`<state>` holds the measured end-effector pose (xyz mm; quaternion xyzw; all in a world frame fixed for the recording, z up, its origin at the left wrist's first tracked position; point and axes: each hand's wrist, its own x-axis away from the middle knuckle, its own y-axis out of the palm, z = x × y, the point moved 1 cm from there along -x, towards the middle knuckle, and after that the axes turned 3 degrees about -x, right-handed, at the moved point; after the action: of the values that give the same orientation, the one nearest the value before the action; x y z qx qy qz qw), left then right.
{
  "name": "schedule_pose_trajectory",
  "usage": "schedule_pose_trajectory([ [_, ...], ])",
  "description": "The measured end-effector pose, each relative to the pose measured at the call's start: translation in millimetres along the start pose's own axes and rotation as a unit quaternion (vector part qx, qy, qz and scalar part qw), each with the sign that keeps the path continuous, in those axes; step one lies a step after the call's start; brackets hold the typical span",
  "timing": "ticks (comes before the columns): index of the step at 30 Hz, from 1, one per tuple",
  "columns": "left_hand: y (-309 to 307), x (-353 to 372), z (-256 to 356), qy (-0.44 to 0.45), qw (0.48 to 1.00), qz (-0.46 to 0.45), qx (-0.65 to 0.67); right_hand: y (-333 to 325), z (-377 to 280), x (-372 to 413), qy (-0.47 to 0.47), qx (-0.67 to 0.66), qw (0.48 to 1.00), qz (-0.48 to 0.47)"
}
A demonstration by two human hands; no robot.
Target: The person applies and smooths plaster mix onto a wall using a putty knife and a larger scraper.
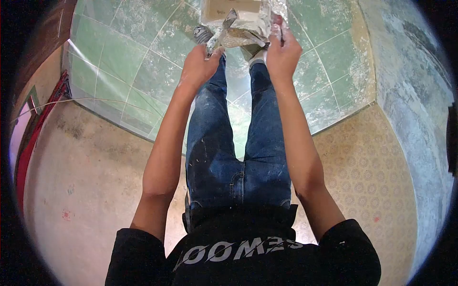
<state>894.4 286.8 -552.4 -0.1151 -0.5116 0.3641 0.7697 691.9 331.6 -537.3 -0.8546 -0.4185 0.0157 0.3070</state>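
Note:
My left hand (202,62) is closed round the plaster-smeared handle of a trowel (231,19), whose narrow metal blade points up. A wider, rounded metal blade (241,38), caked with plaster, lies between my hands; which handle it belongs to is not clear. My right hand (282,50) has its whitened fingers bent together beside the blade's right end and the tub's side, and what they grip is hidden. Just beyond both hands stands a plaster-crusted tub (210,16) with a tan surface inside, cut off by the top edge.
Green floor tiles (167,71) spotted with white plaster spread under my feet. A patterned tan floor (358,176) lies nearer. A bluish plastered wall (420,114) rises at right. At left hangs red cloth (36,138), and a thin cable (86,98) crosses the floor.

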Motion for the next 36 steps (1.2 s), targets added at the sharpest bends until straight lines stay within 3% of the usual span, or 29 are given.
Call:
schedule_pose_trajectory([
  [2, -4, 1, -2, -0.028, 0.996, -0.026, 0.077, -7, 7, -3, 0.028, -0.014, 0.999, -0.011],
  [4, -12, 9, 2, -0.117, 0.971, -0.1, 0.185, -5, 17, -8, 0.03, -0.047, 0.998, -0.019],
  [8, -23, 16, 1, -0.094, 0.932, -0.157, 0.312, 3, 27, -17, 0.044, -0.113, 0.992, -0.028],
  [10, -28, 18, 4, -0.158, 0.84, -0.249, 0.456, 5, 33, -20, 0.013, -0.084, 0.996, -0.015],
  [13, -18, 20, 4, -0.21, 0.876, -0.212, 0.38, 3, 24, -21, 0.06, -0.148, 0.987, -0.012],
  [17, -10, 21, -2, -0.213, 0.871, -0.224, 0.382, 1, 33, -18, 0.018, -0.136, 0.99, -0.008],
  [23, -18, 40, -4, -0.219, 0.879, -0.202, 0.373, -8, 38, -8, 0.05, -0.141, 0.989, -0.023],
  [32, -23, 57, -15, -0.146, 0.908, -0.142, 0.366, -11, 25, -7, 0.116, -0.203, 0.971, -0.048],
  [36, -23, 55, 15, -0.055, 0.943, -0.139, 0.299, 1, 21, -13, 0.103, -0.254, 0.961, -0.028],
])
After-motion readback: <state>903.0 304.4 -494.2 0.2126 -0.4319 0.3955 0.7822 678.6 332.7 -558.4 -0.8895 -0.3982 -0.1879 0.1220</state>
